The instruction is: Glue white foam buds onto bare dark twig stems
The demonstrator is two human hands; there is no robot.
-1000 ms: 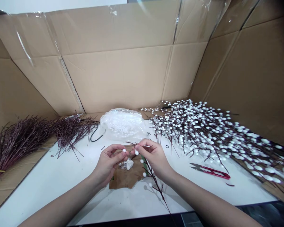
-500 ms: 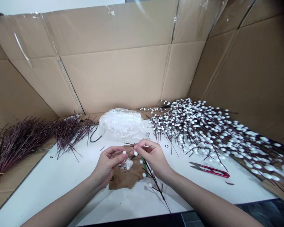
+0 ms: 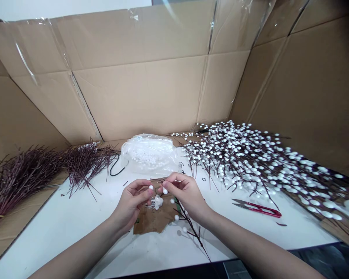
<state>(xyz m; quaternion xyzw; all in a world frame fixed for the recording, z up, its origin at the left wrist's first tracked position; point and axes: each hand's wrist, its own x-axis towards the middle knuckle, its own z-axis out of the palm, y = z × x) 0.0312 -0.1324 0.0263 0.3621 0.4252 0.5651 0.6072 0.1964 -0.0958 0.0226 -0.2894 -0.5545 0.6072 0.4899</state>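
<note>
Between the fingertips of my left hand (image 3: 133, 202) is a small white ball (image 3: 150, 187). My right hand (image 3: 186, 193) pinches a dark brown artificial twig (image 3: 195, 232) near its upper end; white balls sit on several of its tips, one of them right at my right fingers. The twig's stem slants down toward the table's front edge. Below my hands lies a piece of brown cardboard (image 3: 151, 223), with a glob of clear and white material (image 3: 157, 202) on it. The two hands are close together but apart.
A clear bag of white balls (image 3: 148, 153) stands behind my hands. Bare brown twigs (image 3: 29, 170) are bundled at left, with a smaller pile (image 3: 83, 164) beside them. White-berried branches (image 3: 244, 155) fill the right side. Red-handled snips (image 3: 257, 208) lie near my right forearm. Cardboard walls (image 3: 151, 89) enclose the table.
Almost nothing differs. My hands keep the same grips on the white ball and the twig, and the whole view has shifted very slightly.
</note>
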